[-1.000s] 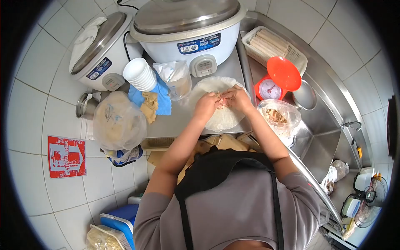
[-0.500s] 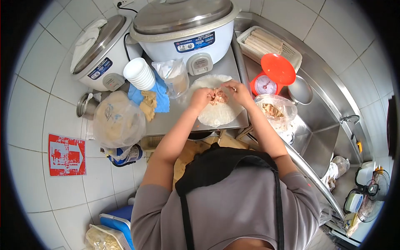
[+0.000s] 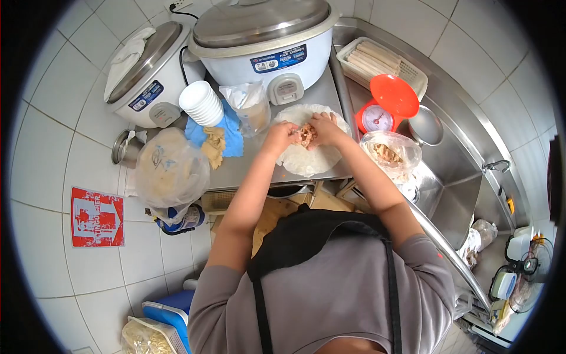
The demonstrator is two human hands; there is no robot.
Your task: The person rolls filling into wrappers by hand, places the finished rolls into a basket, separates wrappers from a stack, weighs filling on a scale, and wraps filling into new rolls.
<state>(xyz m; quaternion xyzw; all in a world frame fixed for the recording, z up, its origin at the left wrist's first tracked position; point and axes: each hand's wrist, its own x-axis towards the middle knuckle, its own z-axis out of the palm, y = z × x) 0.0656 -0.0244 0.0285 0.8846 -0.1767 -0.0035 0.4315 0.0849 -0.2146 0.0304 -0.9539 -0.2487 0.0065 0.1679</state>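
A round, pale wrapper sheet lies flat on the steel counter. At its centre is a clump of pinkish chopped meat filling. My left hand closes on the filling from the left with curled fingers. From the right, my right hand cups over the same clump, fingers bent around it; its fingertips are partly hidden. Just left of the sheet stands a clear plastic bag with pale contents. To the right, another plastic bag holds brownish food.
Two rice cookers stand at the back. Stacked white bowls sit on a blue cloth. A large bag is at left. On the right are a red scale, a basket of rolls, a metal bowl and the sink.
My right hand has come down and left onto the filling and now cups it; before, it was raised at the clump's upper right. My left hand stays at the filling's left side.
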